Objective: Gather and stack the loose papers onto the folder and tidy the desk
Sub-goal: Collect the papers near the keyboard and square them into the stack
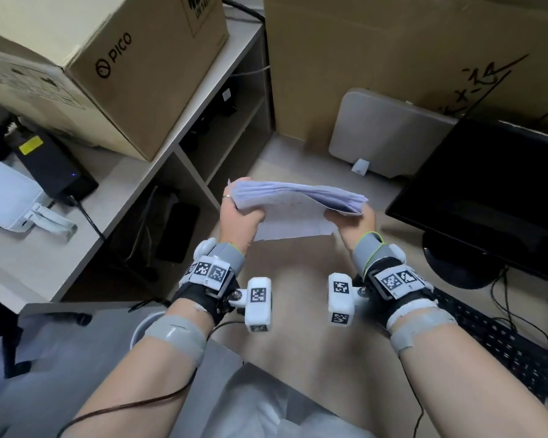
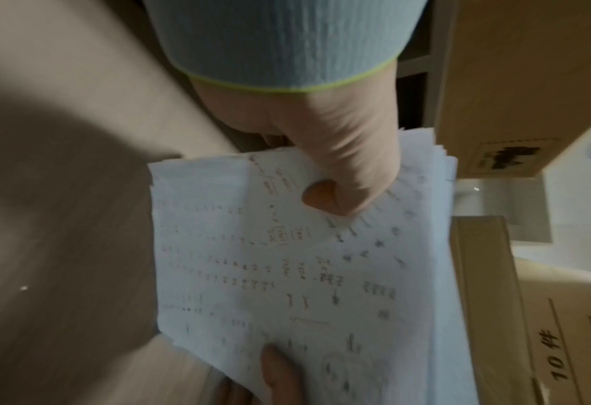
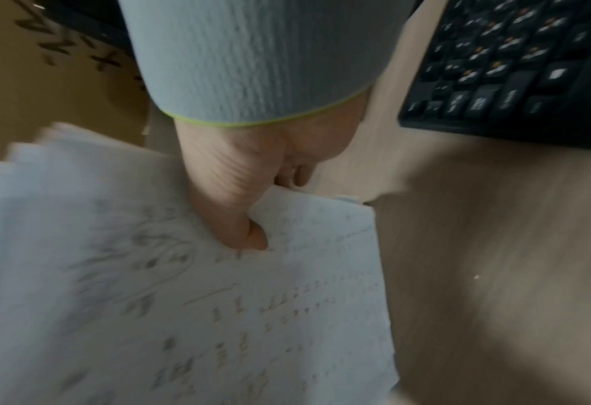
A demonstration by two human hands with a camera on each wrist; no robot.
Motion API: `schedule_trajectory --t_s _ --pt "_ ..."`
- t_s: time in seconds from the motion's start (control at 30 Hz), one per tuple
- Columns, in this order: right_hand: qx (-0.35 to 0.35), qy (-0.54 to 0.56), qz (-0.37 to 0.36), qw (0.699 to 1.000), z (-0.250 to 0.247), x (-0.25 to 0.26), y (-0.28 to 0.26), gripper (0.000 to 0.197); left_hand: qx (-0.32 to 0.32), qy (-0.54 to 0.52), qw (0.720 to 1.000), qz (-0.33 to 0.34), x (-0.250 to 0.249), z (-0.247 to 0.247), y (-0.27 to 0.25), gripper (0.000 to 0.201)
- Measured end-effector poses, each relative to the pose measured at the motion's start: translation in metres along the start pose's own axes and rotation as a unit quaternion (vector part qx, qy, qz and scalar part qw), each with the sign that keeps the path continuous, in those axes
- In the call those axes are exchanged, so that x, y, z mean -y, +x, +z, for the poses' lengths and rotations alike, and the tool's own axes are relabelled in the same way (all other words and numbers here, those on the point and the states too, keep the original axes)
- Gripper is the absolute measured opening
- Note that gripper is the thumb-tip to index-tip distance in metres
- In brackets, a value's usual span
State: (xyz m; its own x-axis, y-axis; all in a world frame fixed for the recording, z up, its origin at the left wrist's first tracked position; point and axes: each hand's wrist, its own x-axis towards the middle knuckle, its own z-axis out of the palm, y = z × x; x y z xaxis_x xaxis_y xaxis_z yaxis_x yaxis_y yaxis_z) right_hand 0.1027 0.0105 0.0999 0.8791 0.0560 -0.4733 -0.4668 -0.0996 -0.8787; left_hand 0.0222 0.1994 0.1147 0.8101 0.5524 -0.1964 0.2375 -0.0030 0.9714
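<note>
A stack of white papers [image 1: 293, 202] with handwritten notes hangs above the wooden desk [image 1: 298, 279], held at both short ends. My left hand [image 1: 239, 213] grips the left end, thumb pressed on the top sheet [image 2: 342, 191]. My right hand [image 1: 351, 221] grips the right end, thumb on top [image 3: 242, 233] and fingers underneath. The sheets [image 2: 287, 274] are fanned unevenly at their edges [image 3: 44, 170]. A grey folder-like board [image 1: 389, 134] leans against the carton at the back of the desk.
A black monitor [image 1: 487, 191] stands at the right, a black keyboard [image 1: 500, 339] [image 3: 516, 71] in front of it. A large carton [image 1: 408, 58] stands behind. Shelves [image 1: 228, 121] with a PICO box [image 1: 114, 64] lie to the left. Cables run at the right.
</note>
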Motion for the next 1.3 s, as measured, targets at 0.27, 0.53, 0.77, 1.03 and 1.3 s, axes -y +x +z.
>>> schedule_trajectory --t_s 0.27,0.53,0.77,1.03,1.3 --pt "0.000 0.009 -0.108 0.994 0.001 0.009 -0.009 0.049 -0.081 -0.132 0.987 -0.037 -0.005 0.013 -0.005 0.051" --pt "0.005 -0.030 -0.090 0.995 -0.011 0.001 -0.005 0.038 -0.181 -0.134 0.974 0.002 -0.015 0.013 -0.002 0.024" --pt "-0.016 -0.012 -0.090 0.996 -0.003 0.007 -0.007 0.034 -0.227 -0.233 0.945 -0.019 -0.018 0.011 -0.010 0.021" --pt "-0.023 0.000 -0.069 0.997 -0.005 0.004 -0.007 0.034 -0.200 -0.058 0.978 0.024 -0.012 0.000 -0.009 0.028" --pt "-0.010 -0.013 -0.087 0.996 -0.006 0.006 -0.007 0.034 -0.106 -0.051 0.992 0.051 -0.023 -0.002 -0.002 0.014"
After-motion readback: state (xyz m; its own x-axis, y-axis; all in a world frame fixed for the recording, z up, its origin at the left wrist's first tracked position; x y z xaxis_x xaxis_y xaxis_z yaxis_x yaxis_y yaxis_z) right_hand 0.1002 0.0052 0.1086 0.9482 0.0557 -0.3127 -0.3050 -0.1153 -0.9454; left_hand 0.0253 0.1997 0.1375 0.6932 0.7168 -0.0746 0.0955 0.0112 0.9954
